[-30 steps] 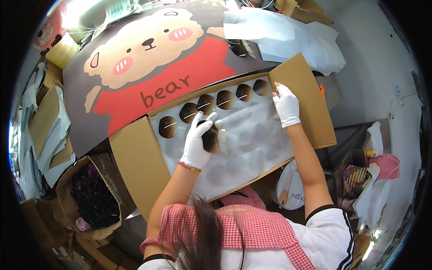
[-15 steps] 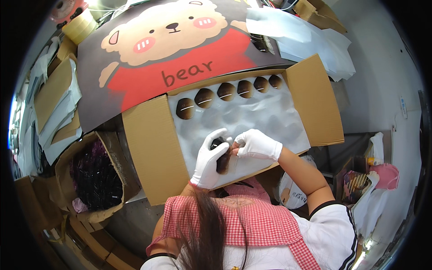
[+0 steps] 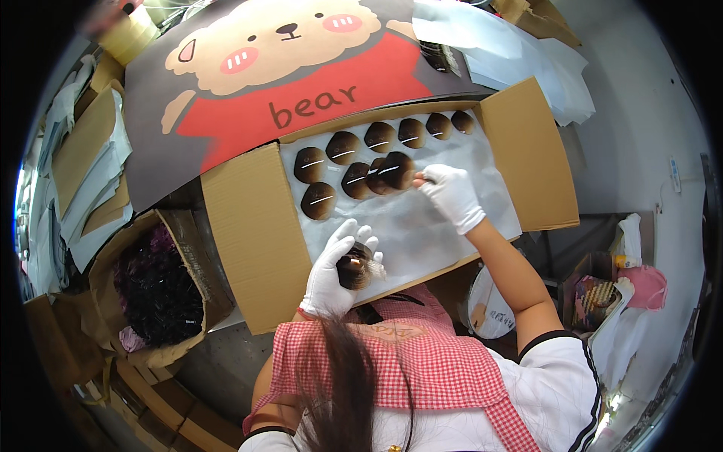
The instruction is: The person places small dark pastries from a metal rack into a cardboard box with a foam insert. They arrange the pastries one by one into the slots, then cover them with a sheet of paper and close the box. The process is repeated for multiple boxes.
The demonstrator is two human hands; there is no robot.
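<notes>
Gripping a dark hair bun (image 3: 352, 270) in curled left hand (image 3: 337, 273), right hand (image 3: 450, 194) fingers pinch another bun (image 3: 397, 169) inside cardboard box (image 3: 256, 226).

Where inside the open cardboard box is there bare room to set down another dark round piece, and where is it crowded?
Bare white paper lies between the right hand and the box's near edge, and right toward the right flap. The far-left corner is crowded with dark round pieces in two rows. The left hand holds another piece.
</notes>
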